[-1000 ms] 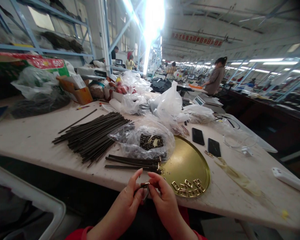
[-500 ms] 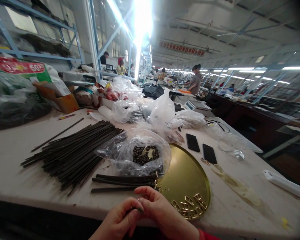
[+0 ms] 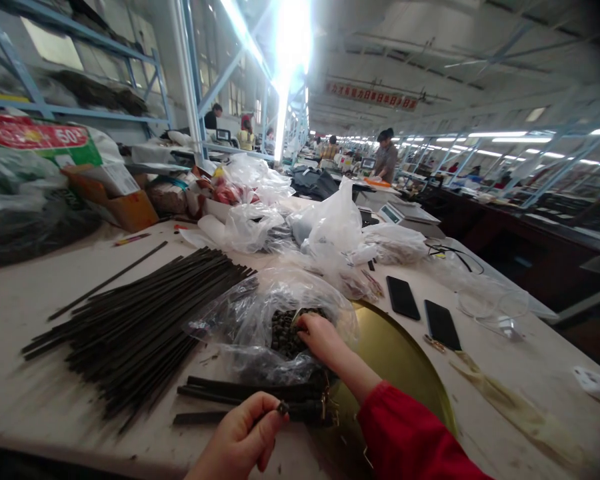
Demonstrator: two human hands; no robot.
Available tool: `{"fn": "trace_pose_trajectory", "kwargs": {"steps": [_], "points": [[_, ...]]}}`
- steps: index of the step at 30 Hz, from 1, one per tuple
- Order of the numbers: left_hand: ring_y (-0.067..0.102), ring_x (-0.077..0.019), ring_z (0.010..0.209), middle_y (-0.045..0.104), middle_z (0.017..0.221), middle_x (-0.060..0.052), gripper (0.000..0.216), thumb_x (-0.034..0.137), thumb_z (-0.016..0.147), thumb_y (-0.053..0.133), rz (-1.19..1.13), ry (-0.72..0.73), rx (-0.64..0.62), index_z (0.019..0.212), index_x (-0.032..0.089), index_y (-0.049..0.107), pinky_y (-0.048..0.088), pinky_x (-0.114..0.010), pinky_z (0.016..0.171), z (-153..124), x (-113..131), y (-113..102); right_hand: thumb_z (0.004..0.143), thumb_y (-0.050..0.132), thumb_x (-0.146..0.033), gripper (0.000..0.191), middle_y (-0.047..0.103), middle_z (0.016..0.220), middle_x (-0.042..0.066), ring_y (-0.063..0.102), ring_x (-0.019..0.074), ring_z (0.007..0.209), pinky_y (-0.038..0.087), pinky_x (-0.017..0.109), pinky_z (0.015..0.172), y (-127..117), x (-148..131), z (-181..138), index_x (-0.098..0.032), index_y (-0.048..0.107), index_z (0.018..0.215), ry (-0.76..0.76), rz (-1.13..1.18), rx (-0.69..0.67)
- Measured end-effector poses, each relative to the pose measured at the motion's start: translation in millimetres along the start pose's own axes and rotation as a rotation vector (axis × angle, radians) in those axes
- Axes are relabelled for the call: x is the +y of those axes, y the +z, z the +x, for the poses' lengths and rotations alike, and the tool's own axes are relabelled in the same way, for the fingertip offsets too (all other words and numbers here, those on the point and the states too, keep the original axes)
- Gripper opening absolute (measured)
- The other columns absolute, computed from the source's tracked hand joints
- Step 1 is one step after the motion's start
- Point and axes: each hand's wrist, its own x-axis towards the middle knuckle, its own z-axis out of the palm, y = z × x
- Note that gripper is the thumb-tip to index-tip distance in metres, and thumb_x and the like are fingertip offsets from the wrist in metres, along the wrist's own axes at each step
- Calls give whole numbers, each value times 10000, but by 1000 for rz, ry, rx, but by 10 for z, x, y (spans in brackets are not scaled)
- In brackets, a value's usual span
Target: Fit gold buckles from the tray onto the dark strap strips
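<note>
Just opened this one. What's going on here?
The person's right hand is in an open, clear plastic bag of small dark pieces. The left hand pinches a small dark item. Long, thin dark strips lie fanned out to the left; a round gold-coloured tray sits to the right, partly behind the red sleeve.

I see a lamp (image 3: 293, 53) glaring white; the red sign (image 3: 371, 96) looks fuzzy, and the top right corner is dark.
</note>
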Motion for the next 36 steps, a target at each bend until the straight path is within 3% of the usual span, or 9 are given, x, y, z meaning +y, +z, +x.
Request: {"fn": "trace_pose_trajectory", "kwargs": {"steps": [5, 9, 14, 17, 19, 24, 28, 32, 36], "points": [[195, -50, 350, 345, 354, 123, 411, 579, 688, 558, 23, 8, 51, 691, 169, 532, 137, -192, 389, 11, 10, 69, 632, 575, -16, 182, 623, 765, 48, 577, 197, 789, 417, 296, 740, -18, -47, -10, -163, 605, 735, -16, 49, 46], [193, -54, 350, 331, 353, 125, 396, 565, 696, 545, 68, 59, 85, 694, 169, 529, 136, -193, 385, -45, 53, 80, 705, 511, -39, 213, 627, 910, 75, 575, 192, 887, 424, 309, 805, -165, -188, -170, -158, 619, 844, -38, 184, 159], [237, -60, 352, 352, 372, 117, 345, 522, 706, 548, 48, 91, 141, 673, 181, 513, 165, -193, 384, -166, 169, 160, 797, 509, -246, 192, 659, 752, 29, 625, 151, 668, 504, 263, 613, -262, -514, -771, -147, 591, 940, -47, 436, 105], [301, -65, 394, 373, 416, 105, 308, 466, 756, 520, 14, 147, 177, 690, 165, 522, 221, -185, 410, -244, 124, 250, 736, 600, -327, 208, 664, 731, 19, 632, 156, 666, 518, 276, 621, -216, -692, -1157, -161, 581, 859, 12, 780, 84], [334, -67, 422, 397, 450, 96, 281, 430, 776, 507, -5, 137, 216, 721, 156, 539, 252, -181, 429, -309, 39, 298, 678, 657, -354, 229, 667, 737, 21, 630, 163, 677, 520, 286, 636, -172, -745, -1350, -176, 583, 800, 63, 891, 96], [387, -74, 471, 452, 520, 67, 219, 336, 777, 524, -17, 102, 257, 767, 133, 604, 303, -178, 445, -491, -136, 356, 624, 685, -391, 221, 672, 817, 49, 623, 202, 778, 517, 302, 698, -89, -670, -1595, -204, 607, 711, 38, 672, 158], [468, -109, 616, 559, 661, 20, 240, 324, 806, 497, 96, 191, 266, 831, 141, 650, 364, -190, 542, -590, -139, 354, 645, 639, -442, 237, 692, 824, 62, 631, 219, 779, 521, 294, 691, -110, -608, -1657, -219, 650, 725, 31, 511, 145], [514, -131, 653, 619, 708, 0, 262, 320, 826, 469, 199, 202, 218, 861, 149, 663, 387, -212, 591, -610, -139, 317, 604, 664, -466, 284, 697, 708, 46, 636, 197, 632, 526, 254, 560, -121, -652, -1670, -211, 646, 728, 129, 565, 112], [536, -137, 662, 627, 716, -4, 243, 294, 828, 462, 236, 172, 177, 845, 150, 656, 394, -221, 602, -610, -131, 284, 595, 682, -441, 276, 691, 677, 33, 628, 178, 597, 522, 230, 536, -71, -727, -1663, -206, 643, 734, 151, 620, 70]]}}
